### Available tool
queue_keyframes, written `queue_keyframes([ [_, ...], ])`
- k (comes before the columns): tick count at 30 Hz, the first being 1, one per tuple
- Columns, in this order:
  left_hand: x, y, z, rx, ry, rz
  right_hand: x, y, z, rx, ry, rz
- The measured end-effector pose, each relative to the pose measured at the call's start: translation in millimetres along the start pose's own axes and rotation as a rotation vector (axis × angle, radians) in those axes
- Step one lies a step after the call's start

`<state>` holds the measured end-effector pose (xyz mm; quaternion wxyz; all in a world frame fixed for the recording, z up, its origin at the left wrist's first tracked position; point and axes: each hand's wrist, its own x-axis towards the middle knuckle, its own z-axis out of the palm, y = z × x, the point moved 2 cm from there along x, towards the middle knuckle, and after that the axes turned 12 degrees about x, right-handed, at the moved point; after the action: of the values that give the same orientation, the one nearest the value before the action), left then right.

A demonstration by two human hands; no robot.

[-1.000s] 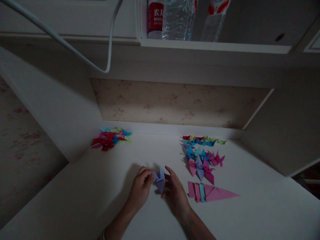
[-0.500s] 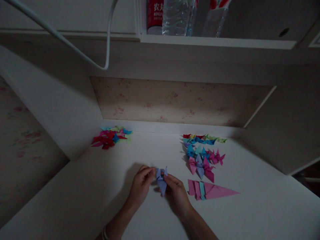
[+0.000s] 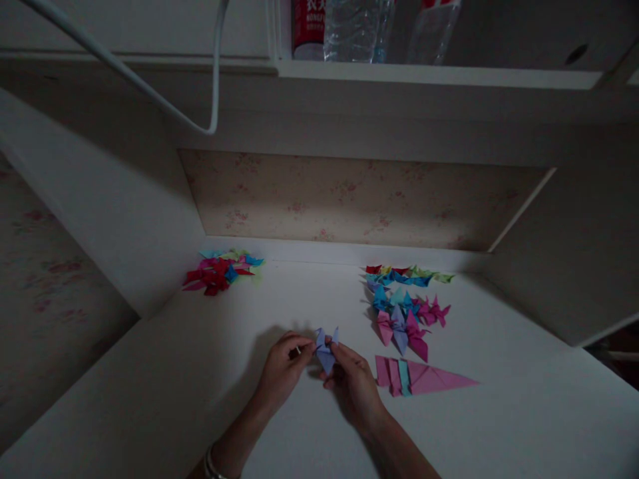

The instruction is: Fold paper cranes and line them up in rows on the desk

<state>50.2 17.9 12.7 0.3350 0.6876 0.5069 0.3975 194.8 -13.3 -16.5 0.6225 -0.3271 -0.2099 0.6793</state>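
Left hand [image 3: 280,370] and right hand [image 3: 357,378] both pinch the lilac folded paper [image 3: 326,359] over the worktop [image 3: 304,439], left of the pink folded paper [image 3: 439,378], and I judge a light fingertip hold best, one side steadied while the other is shaped, so thin tips stay crisp.

Your left hand [image 3: 285,369] and right hand [image 3: 357,380] both pinch a lavender paper crane [image 3: 325,359] over the white tabletop [image 3: 304,439]; to your right lie pink folded papers [image 3: 434,379] with a turquoise one [image 3: 404,378] among them, and beyond them rows of colourful cranes [image 3: 399,328], while a mixed pile [image 3: 216,275] sits at the far left
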Motion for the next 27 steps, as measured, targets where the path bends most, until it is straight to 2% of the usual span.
queue_keyframes([
  [14, -2.1, 1.1, 1.3, 0.026, -0.072, 0.047, 0.5, 1.1, 0.1, 0.007, -0.033, 0.002],
  [27, -2.7, 2.3, 0.0, 0.016, -0.03, 0.051, 4.4, 2.4, -3.6, 0.055, 0.017, -0.039],
])
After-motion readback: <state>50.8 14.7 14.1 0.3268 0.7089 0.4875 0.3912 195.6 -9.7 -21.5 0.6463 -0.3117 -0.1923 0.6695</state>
